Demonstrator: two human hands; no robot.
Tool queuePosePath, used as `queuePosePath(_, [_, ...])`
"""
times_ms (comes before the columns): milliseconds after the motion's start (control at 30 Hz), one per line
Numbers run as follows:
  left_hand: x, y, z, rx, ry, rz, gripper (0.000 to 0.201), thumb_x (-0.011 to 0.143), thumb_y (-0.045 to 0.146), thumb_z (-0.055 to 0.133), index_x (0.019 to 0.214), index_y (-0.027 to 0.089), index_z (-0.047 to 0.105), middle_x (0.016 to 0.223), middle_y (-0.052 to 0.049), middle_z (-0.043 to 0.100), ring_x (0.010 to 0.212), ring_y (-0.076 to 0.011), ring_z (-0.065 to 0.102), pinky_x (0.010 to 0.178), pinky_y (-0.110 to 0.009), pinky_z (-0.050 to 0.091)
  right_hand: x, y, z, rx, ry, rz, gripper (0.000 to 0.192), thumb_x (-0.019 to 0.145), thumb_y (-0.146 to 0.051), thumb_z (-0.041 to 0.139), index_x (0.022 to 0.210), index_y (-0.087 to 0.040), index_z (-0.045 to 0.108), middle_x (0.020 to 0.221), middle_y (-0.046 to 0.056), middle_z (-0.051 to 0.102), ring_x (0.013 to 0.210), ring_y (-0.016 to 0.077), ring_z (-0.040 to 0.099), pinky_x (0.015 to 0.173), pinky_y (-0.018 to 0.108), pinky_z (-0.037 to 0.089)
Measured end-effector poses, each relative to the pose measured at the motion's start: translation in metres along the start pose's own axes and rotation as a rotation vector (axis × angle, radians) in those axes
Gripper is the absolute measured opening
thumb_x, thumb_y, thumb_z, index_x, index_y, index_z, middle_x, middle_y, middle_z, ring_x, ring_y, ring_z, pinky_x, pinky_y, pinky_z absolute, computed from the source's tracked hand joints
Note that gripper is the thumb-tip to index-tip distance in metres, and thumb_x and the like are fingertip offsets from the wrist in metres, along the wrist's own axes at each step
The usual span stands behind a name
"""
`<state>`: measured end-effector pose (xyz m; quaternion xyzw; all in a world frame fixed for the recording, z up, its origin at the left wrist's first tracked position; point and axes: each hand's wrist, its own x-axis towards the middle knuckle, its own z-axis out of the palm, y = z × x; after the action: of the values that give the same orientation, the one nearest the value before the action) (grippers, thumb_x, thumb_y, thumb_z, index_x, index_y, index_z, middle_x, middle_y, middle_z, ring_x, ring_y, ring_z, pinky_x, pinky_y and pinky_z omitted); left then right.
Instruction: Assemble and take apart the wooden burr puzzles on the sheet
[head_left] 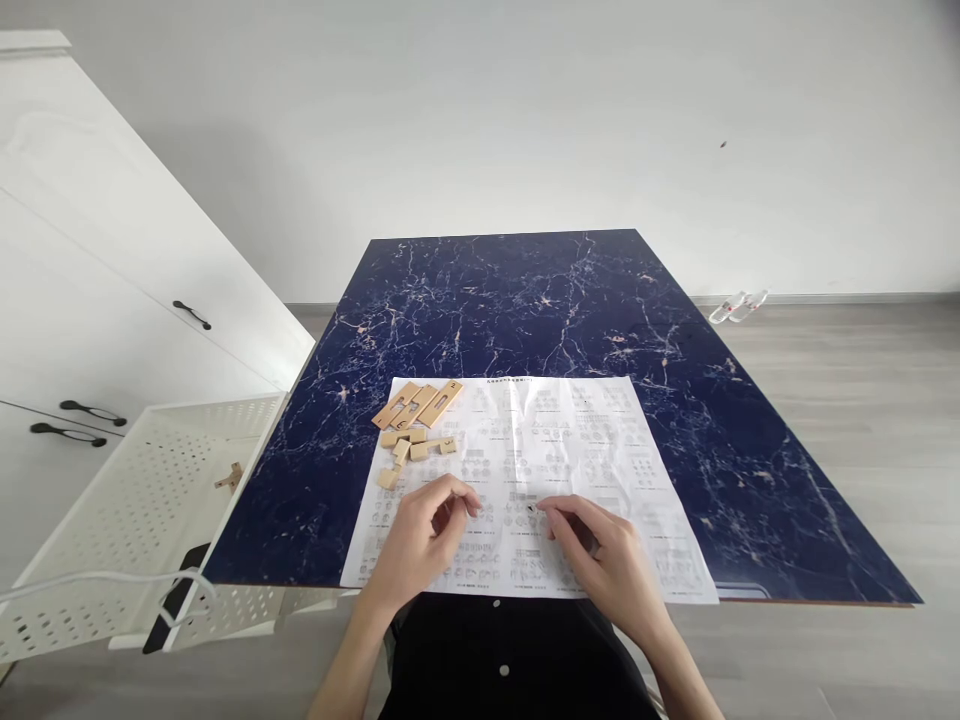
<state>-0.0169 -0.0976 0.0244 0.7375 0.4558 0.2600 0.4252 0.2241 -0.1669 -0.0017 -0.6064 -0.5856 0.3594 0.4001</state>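
A white printed instruction sheet (577, 440) lies on the dark blue marbled table (525, 300), near its front edge. My left hand (424, 545) rests on the sheet's lower left part with its fingers curled and the fingertips pinched together; whether it holds something small I cannot tell. My right hand (600, 555) rests on the sheet's lower middle, fingers pointing left toward a small dark speck on the paper. A cluster of flat wooden strips (418, 402) and several small wooden blocks (409, 450) sits at the sheet's upper left corner, just beyond my left hand.
A white perforated tray (142, 500) stands left of the table with one small wooden piece (229, 477) in it, and a white cable (97, 580) draped over its front rim. A white cabinet (97, 280) with dark handles is at far left. Clear objects (739, 305) lie on the floor by the wall.
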Motion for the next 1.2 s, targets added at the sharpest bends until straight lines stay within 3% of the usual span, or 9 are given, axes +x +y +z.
queuePosePath(100, [0.007, 0.003, -0.007, 0.076, 0.048, 0.068, 0.021, 0.105, 0.017, 0.048, 0.096, 0.023, 0.066, 0.092, -0.002, 0.072, 0.075, -0.0162, 0.064, 0.065, -0.027, 0.051, 0.0, 0.001, -0.001, 0.007, -0.021, 0.009, 0.035, 0.111, -0.049, 0.051, 0.11, -0.024, 0.076, 0.084, 0.005, 0.073, 0.068, 0.0216, 0.066, 0.059, 0.033, 0.05])
queuePosePath(200, [0.02, 0.003, -0.02, 0.229, 0.171, 0.168, 0.015, 0.106, 0.02, 0.052, 0.103, 0.024, 0.065, 0.105, -0.004, 0.072, 0.095, -0.0208, 0.067, 0.086, -0.035, 0.056, 0.0, 0.002, 0.0, 0.011, -0.023, 0.009, 0.036, 0.111, -0.049, 0.051, 0.11, -0.024, 0.076, 0.084, 0.006, 0.074, 0.069, 0.0223, 0.067, 0.059, 0.033, 0.051])
queuePosePath(300, [0.037, -0.003, -0.037, 0.447, 0.295, 0.241, 0.011, 0.107, 0.024, 0.052, 0.113, 0.022, 0.061, 0.118, -0.009, 0.068, 0.118, -0.0277, 0.064, 0.105, -0.046, 0.052, 0.0, 0.002, 0.0, 0.01, -0.014, 0.008, 0.037, 0.111, -0.05, 0.051, 0.11, -0.024, 0.077, 0.083, 0.006, 0.074, 0.069, 0.0223, 0.068, 0.058, 0.032, 0.051])
queuePosePath(400, [0.055, -0.011, -0.054, 0.666, 0.378, 0.146, 0.023, 0.105, 0.032, 0.057, 0.124, 0.019, 0.057, 0.129, -0.016, 0.064, 0.124, -0.0356, 0.059, 0.106, -0.053, 0.051, 0.0, 0.001, 0.0, 0.001, -0.015, 0.017, 0.034, 0.111, -0.048, 0.052, 0.109, -0.024, 0.077, 0.083, 0.005, 0.073, 0.069, 0.0209, 0.067, 0.06, 0.032, 0.051])
queuePosePath(600, [0.083, -0.003, -0.071, 0.909, 0.191, -0.228, 0.053, 0.1, 0.051, 0.065, 0.136, 0.013, 0.053, 0.135, -0.022, 0.065, 0.125, -0.0419, 0.062, 0.105, -0.054, 0.05, -0.001, 0.001, 0.0, -0.003, -0.018, 0.018, 0.033, 0.111, -0.047, 0.052, 0.11, -0.025, 0.077, 0.084, 0.004, 0.073, 0.067, 0.0196, 0.066, 0.059, 0.031, 0.051])
queuePosePath(700, [0.093, 0.004, -0.07, 0.94, 0.151, -0.305, 0.056, 0.096, 0.055, 0.071, 0.13, 0.014, 0.056, 0.132, -0.022, 0.067, 0.121, -0.0426, 0.065, 0.1, -0.051, 0.052, -0.001, 0.001, 0.001, -0.002, -0.012, 0.016, 0.033, 0.111, -0.047, 0.053, 0.11, -0.025, 0.077, 0.085, 0.004, 0.074, 0.069, 0.0211, 0.068, 0.059, 0.032, 0.051])
queuePosePath(967, [0.109, -0.008, -0.066, 0.858, 0.128, -0.262, 0.049, 0.091, 0.044, 0.079, 0.124, 0.013, 0.061, 0.121, -0.021, 0.07, 0.115, -0.0416, 0.067, 0.097, -0.048, 0.051, 0.0, 0.0, -0.001, 0.005, -0.027, 0.028, 0.03, 0.111, -0.044, 0.052, 0.108, -0.025, 0.076, 0.085, 0.004, 0.073, 0.069, 0.0211, 0.065, 0.06, 0.033, 0.05])
queuePosePath(1200, [0.116, -0.018, -0.067, 0.762, 0.032, -0.094, 0.061, 0.094, 0.042, 0.076, 0.146, 0.02, 0.051, 0.146, -0.017, 0.062, 0.137, -0.0394, 0.055, 0.108, -0.048, 0.048, 0.0, 0.001, 0.0, 0.006, -0.03, 0.021, 0.029, 0.111, -0.044, 0.052, 0.107, -0.026, 0.075, 0.085, 0.004, 0.073, 0.07, 0.0211, 0.066, 0.062, 0.033, 0.05])
